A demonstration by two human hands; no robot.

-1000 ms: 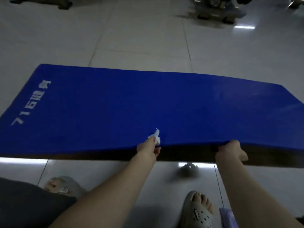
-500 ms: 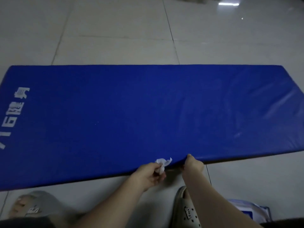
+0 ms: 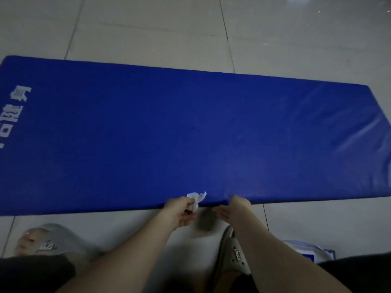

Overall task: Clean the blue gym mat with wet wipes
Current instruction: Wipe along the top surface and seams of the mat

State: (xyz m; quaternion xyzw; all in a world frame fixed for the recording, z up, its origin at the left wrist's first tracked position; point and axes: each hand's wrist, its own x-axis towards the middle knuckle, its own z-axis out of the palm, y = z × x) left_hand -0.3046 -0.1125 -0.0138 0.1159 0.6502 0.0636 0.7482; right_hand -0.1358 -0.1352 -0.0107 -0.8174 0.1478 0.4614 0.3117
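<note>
Left hand [image 3: 181, 210] pinches a crumpled wet wipe [image 3: 196, 198] at the edge of the blue gym mat [image 3: 190, 134]; right hand [image 3: 235, 210] (fingers loose) holds nothing.

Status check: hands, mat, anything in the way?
Left hand grips a crumpled wipe at the near edge of the mat. Right hand open beside it. Mat flat on the floor, nothing lying on it.

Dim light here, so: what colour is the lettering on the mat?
White lettering on the blue mat, best seen in the head view.
</note>
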